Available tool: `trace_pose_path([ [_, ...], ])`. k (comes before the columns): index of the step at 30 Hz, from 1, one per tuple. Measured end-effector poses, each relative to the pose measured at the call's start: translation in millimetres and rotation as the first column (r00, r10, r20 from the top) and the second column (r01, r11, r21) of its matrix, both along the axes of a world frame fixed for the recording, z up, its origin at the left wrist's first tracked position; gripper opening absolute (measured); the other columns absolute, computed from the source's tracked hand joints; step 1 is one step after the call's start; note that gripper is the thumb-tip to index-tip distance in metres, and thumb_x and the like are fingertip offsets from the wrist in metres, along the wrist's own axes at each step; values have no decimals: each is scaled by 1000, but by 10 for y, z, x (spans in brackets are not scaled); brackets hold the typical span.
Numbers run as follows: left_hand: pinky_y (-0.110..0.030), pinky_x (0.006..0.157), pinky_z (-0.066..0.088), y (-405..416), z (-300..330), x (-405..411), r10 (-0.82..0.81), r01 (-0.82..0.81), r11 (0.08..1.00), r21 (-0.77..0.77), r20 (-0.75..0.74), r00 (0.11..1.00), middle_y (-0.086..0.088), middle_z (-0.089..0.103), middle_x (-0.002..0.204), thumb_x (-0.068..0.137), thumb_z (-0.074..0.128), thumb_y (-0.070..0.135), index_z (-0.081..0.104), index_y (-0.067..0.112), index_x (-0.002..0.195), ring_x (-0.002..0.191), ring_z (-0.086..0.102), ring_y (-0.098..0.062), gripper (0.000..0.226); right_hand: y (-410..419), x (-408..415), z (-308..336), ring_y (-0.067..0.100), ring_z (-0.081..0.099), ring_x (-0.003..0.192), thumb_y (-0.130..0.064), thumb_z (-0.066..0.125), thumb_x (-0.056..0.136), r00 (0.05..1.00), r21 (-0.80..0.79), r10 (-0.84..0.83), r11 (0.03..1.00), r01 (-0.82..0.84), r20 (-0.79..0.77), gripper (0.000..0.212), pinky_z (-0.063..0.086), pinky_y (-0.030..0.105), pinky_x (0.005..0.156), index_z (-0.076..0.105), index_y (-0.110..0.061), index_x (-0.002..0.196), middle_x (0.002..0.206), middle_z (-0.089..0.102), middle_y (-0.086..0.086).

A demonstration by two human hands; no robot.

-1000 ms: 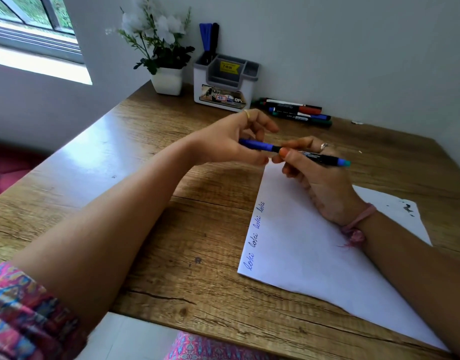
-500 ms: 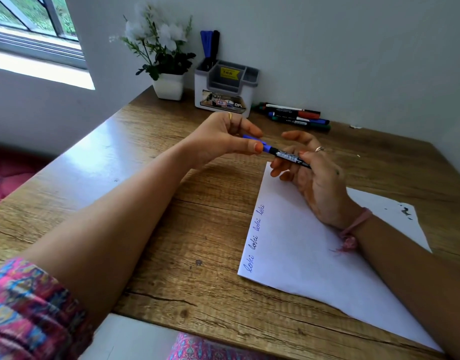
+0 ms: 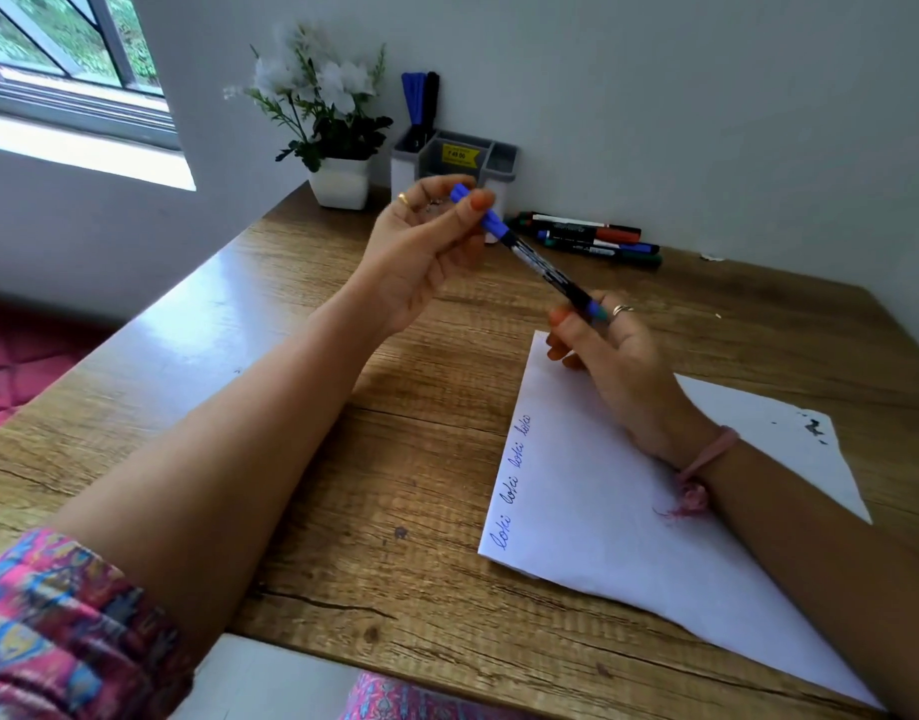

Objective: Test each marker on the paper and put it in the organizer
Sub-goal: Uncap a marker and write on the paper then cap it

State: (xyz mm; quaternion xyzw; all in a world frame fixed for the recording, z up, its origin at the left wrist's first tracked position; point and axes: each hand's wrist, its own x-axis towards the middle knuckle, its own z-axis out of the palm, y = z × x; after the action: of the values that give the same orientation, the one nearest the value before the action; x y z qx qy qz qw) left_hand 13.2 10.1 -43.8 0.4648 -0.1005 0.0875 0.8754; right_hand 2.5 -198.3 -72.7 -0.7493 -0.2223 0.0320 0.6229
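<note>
Between both grips (image 3: 431,236) (image 3: 616,356) — blue marker (image 3: 538,262), slanted

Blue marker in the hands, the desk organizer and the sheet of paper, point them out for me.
blue marker (image 3: 538,265), head view, on the middle of its barrel.
desk organizer (image 3: 501,163), head view, on its right grey compartment.
sheet of paper (image 3: 592,511), head view, on its blank middle.

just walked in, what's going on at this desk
A person holds a blue-capped marker above the wooden desk, left hand pinching the cap end, right hand the other end. The paper carries a few scribbled words. Two markers stand in the organizer; more markers lie beside it.
</note>
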Motion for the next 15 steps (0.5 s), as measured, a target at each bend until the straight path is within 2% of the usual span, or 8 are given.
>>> trace_pose_path([
  [2,-22,70,57,67,-10,28,55,-55,993,-102,5,998,-5,72,88,79,64,8,58,11,98,80,69,-13,20,-38,14,-5,-1,59,77,-13,60,90,997,-118,27,993,-18,73,15,47,16,74,57,-28,91,86,62,-10],
  [5,-23,73,57,159,2,51,122,-117,980,-160,24,992,-4,72,88,84,61,4,60,10,100,83,69,-13,17,-109,5,43,1,60,84,-10,64,86,958,-377,143,925,-41,247,15,48,14,75,61,-24,92,95,62,-5],
  [8,-25,73,57,219,0,66,193,-186,969,-165,32,981,-4,72,89,88,59,1,60,9,103,85,69,-15,18,-166,26,38,4,58,85,-11,60,86,823,-563,344,826,-36,452,10,46,14,78,65,-16,93,97,58,-3],
  [11,-24,71,57,259,0,83,276,-267,951,-158,35,961,-4,73,87,87,60,0,61,8,106,84,70,-14,21,-159,28,2,8,55,88,-13,54,87,776,-601,390,799,-17,496,15,43,20,81,66,-16,94,97,58,-2],
  [15,-29,81,57,338,30,97,403,-396,901,-178,2,915,-3,72,87,84,66,2,63,8,106,87,69,-15,23,-154,23,-10,7,54,88,-19,51,88,779,-584,377,812,-17,501,18,43,19,81,67,-15,95,96,58,-2],
])
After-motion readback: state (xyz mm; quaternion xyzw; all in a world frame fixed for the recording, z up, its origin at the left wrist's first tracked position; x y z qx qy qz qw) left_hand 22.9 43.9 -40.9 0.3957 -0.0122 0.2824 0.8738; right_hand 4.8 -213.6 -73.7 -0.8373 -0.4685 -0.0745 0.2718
